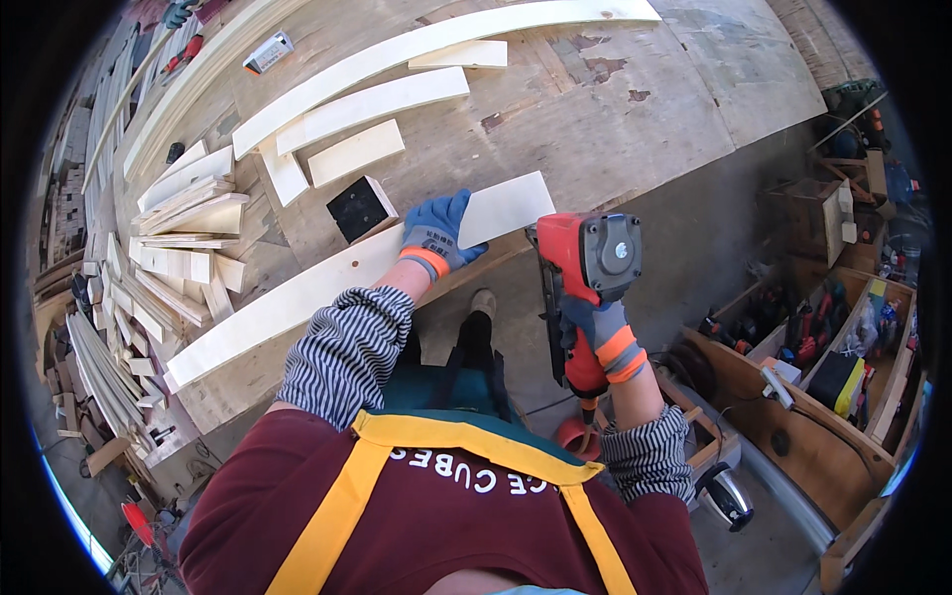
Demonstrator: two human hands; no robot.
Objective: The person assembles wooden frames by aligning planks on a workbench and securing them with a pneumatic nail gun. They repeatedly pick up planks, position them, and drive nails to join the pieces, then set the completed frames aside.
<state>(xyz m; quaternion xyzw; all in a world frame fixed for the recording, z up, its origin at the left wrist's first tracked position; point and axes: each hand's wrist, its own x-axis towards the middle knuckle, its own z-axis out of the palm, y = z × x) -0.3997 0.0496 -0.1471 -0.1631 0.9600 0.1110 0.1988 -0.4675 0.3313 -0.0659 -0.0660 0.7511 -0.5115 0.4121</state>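
Note:
My left hand (439, 234), in a blue work glove with an orange cuff, grips a long pale wooden board (297, 299) along the bench's near edge. Its fingers lie over the top, with the thumb by the near side. In my right hand (598, 327), gloved alike, is a red and black nail gun (565, 260), fingers closed round its handle. The gun's nose is beside the board's right end; whether they touch I cannot tell. Just beyond the board and left of my left hand stands a wooden block (363, 208) with a black face.
On the plywood bench (635, 119) lie a long curved strip (436, 50), shorter boards (357, 152) and a small box (268, 53). Wood offcuts (188, 238) are piled at the left. A wooden tool box (793, 407) stands at the right, near a hose or cord by my right forearm.

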